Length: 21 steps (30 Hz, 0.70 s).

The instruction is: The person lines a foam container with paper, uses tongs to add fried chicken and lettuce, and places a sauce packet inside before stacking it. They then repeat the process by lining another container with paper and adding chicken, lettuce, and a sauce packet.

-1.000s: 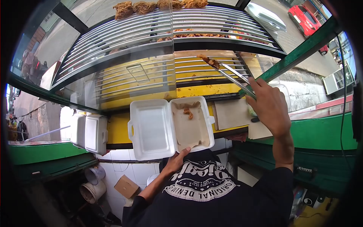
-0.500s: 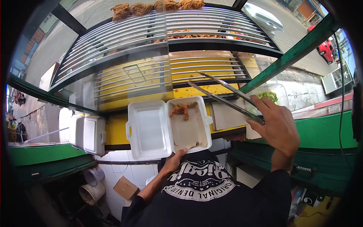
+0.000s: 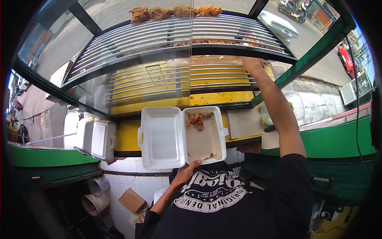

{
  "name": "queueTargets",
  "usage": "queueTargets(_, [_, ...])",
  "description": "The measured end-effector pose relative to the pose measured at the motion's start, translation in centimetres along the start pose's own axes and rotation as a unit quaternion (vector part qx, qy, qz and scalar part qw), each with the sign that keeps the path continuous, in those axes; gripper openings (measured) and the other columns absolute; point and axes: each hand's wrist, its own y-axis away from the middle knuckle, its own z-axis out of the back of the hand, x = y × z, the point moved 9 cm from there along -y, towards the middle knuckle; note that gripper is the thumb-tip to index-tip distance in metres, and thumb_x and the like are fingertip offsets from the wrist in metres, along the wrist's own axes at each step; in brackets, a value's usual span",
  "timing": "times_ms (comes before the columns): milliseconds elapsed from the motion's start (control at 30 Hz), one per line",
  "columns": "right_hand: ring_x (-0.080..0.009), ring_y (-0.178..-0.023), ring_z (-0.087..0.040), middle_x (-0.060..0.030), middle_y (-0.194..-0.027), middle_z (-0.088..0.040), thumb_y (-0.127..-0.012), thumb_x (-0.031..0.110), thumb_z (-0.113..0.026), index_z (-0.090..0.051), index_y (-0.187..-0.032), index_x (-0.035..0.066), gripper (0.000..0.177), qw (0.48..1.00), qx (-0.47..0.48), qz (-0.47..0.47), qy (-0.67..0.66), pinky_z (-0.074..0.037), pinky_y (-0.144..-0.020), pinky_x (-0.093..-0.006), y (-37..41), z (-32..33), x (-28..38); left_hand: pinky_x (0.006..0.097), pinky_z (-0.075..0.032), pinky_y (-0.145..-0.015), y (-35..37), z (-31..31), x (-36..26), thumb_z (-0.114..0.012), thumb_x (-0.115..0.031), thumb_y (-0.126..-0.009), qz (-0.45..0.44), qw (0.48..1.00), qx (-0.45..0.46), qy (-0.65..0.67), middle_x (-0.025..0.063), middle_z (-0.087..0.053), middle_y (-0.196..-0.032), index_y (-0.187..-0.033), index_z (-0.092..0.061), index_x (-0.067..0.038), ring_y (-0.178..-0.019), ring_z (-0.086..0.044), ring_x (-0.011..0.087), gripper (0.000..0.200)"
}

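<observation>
An open white foam box lies in front of me, lid side to the left. Brown paper lines its right half, with a small piece of fried chicken on top. My left hand grips the box's near edge, thumb on the rim. My right arm reaches far forward into the display case, and my right hand is near the upper rack; its fingers and anything in them are hidden behind the rack's frame.
Fried chicken pieces line the top rack. Closed foam boxes stand at the left. Right of the open box are brown paper sheets and a clear tub with greens. A green post rises beside my right arm.
My right hand has moved forward and up into the case; the metal tongs it held are no longer visible. The view has shifted slightly, with my left hand still on the box.
</observation>
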Motion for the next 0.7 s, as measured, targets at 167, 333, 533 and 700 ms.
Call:
queueTargets(167, [-0.0389,-0.124,-0.048,-0.0204,-0.136,-0.047,-0.093,0.017,-0.047,-0.049,-0.135,0.009,0.042,0.997,0.074,0.014,-0.026,-0.041,-0.099,-0.0542,1.1,3.0,0.5,0.0246,-0.025,-0.052,0.0,-0.2,-0.2,-0.060,-0.030,-0.087,-0.016,1.000,-0.001,0.021,-0.0069,-0.039,-0.066,-0.082,-0.058,-0.008,-0.059,-0.032,0.0072,0.022])
queueTargets(333, [-0.0337,-0.103,-0.063,-0.0169,-0.115,-0.062,-0.089,0.016,-0.050,-0.061,-0.116,0.006,0.030,0.996,0.017,0.078,0.040,-0.051,-0.088,-0.0418,5.4,8.6,1.7,0.0278,-0.042,-0.090,-1.0,0.1,1.2,-0.057,-0.034,-0.089,0.041,0.997,0.042,-0.045,0.0125,-0.062,-0.110,-0.119,-0.056,0.006,-0.101,-0.055,0.0192,0.050])
queueTargets(533, [-0.0311,-0.082,-0.066,-0.0132,-0.096,-0.063,-0.083,0.014,-0.057,-0.061,-0.104,0.004,0.025,0.980,0.146,0.130,-0.029,-0.053,-0.072,-0.0427,16.3,19.9,0.8,0.0284,-0.041,-0.091,-1.0,-0.3,0.7,-0.056,-0.035,-0.090,0.045,0.997,0.044,-0.053,0.0136,-0.061,-0.112,-0.121,-0.055,0.006,-0.102,-0.055,0.0198,0.052])
queueTargets(700, [-0.0340,-0.075,-0.062,-0.0106,-0.092,-0.061,-0.075,0.020,-0.071,-0.057,-0.117,0.009,0.045,0.955,0.211,0.191,-0.085,-0.049,-0.067,-0.0440,22.5,23.0,0.1,0.0269,-0.024,-0.053,-0.9,-0.1,-0.4,-0.056,-0.031,-0.089,-0.006,1.000,0.002,-0.030,-0.0057,-0.036,-0.064,-0.073,-0.052,-0.010,-0.058,-0.031,0.0089,0.027])
